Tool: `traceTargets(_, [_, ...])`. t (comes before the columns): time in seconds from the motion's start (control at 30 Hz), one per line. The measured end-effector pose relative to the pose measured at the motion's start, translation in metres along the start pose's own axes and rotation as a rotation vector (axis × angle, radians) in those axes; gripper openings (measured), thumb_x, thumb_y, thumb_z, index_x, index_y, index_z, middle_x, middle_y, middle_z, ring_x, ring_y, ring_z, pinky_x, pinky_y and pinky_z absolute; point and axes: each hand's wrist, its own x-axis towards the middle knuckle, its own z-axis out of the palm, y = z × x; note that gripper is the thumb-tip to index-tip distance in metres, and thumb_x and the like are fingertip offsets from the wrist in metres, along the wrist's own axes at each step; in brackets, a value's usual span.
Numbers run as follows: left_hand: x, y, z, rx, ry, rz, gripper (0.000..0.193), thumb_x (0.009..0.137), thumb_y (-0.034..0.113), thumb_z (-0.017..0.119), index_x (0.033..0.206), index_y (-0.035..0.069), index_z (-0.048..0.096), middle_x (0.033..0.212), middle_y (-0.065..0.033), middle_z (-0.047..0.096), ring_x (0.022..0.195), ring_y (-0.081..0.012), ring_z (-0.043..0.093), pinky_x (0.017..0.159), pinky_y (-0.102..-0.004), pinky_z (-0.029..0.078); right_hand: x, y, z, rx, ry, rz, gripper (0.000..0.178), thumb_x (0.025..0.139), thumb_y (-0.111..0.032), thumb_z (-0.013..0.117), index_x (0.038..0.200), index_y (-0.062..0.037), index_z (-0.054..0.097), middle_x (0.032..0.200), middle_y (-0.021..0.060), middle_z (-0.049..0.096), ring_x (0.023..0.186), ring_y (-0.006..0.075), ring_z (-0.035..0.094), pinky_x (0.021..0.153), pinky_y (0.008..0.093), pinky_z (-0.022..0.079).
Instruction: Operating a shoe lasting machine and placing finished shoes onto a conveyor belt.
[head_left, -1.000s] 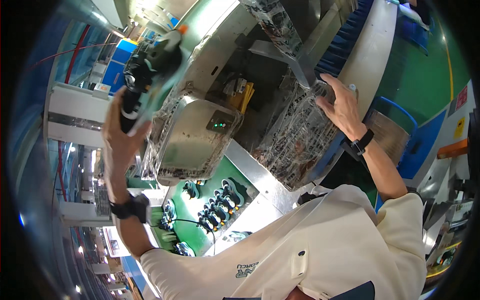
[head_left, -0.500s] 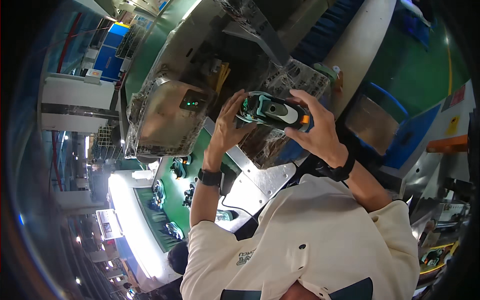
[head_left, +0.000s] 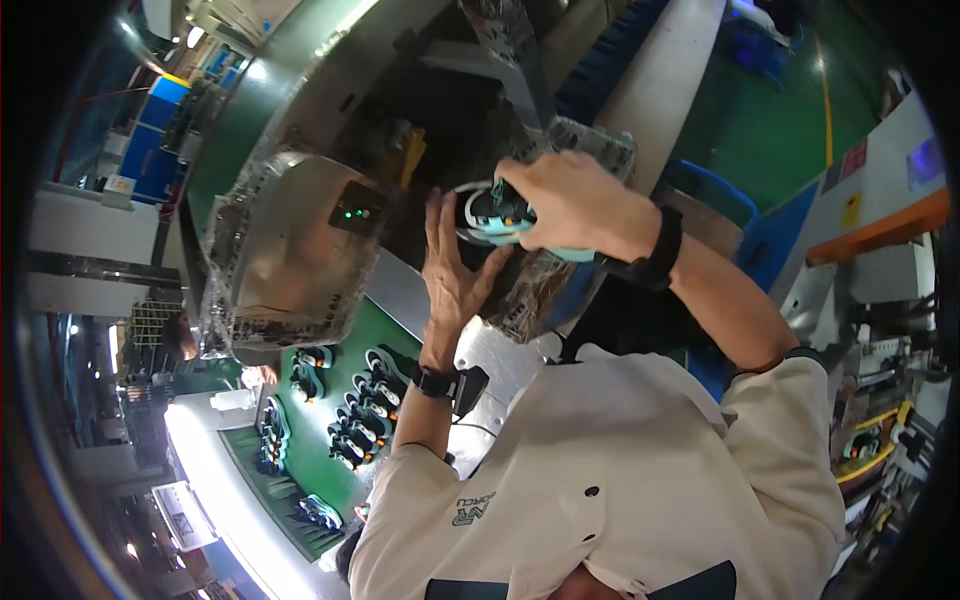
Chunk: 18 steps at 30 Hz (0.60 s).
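Observation:
A black, white and teal sports shoe (head_left: pixel 487 218) is between my two hands, in front of a plastic-wrapped machine part (head_left: pixel 535 300). My left hand (head_left: pixel 452 280) grips one end of the shoe, fingers along one side and thumb on the other. From the right, my right hand (head_left: pixel 585 205) reaches over the shoe's upper, with fingertips closed at the dark lace and tongue area. That hand covers much of the shoe's other end; a teal edge shows beneath it.
Left of my hands stands a plastic-wrapped metal box (head_left: pixel 290 260) with green lights. Several similar shoes (head_left: pixel 365 415) sit on a green conveyor belt (head_left: pixel 320 395) at lower left. Another person's hand (head_left: pixel 262 375) is beside that belt. An orange bar (head_left: pixel 880 228) juts in at right.
My right hand has shifted from the heel end, which has an orange tab, to over the shoe's upper. The view has turned, bringing more shoes on the belt into sight.

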Motion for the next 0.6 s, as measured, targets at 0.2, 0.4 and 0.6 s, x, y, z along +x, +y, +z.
traceTargets(0.2, [0.004, -0.012, 0.009, 0.047, 0.005, 0.025, 0.088, 0.081, 0.034, 0.076, 0.148, 0.003, 0.028, 0.150, -0.0271, 0.031, 0.139, -0.0439, 0.032, 0.110, -0.0470, 0.035, 0.007, 0.005, 0.009, -0.049, 0.107, 0.112, 0.040, 0.070, -0.023, 0.075, 0.100, -0.0004, 0.060, 0.081, 0.0201, 0.067, 0.083, 0.0395, 0.067, 0.075, 0.0465, 0.054])
traceTargets(0.4, [0.004, -0.015, 0.006, 0.000, 0.008, 0.116, 0.078, 0.081, 0.034, 0.077, 0.139, -0.001, 0.040, 0.139, -0.0256, 0.045, 0.123, -0.0437, 0.048, 0.102, -0.0484, 0.040, 0.011, 0.001, 0.017, -0.173, 0.168, 0.135, 0.037, 0.072, -0.025, 0.074, 0.097, -0.0019, 0.061, 0.084, 0.0176, 0.068, 0.080, 0.0359, 0.068, 0.076, 0.0449, 0.054])
traceTargets(0.6, [-0.004, -0.019, 0.017, -0.070, 0.018, 0.089, 0.073, 0.081, 0.035, 0.077, 0.135, -0.002, 0.046, 0.130, -0.0233, 0.054, 0.117, -0.0412, 0.053, 0.099, -0.0472, 0.042, -0.002, -0.016, 0.000, -0.055, 0.166, 0.136, 0.023, 0.074, -0.003, 0.066, 0.085, 0.0130, 0.054, 0.076, 0.0283, 0.063, 0.074, 0.0389, 0.068, 0.070, 0.0425, 0.055])
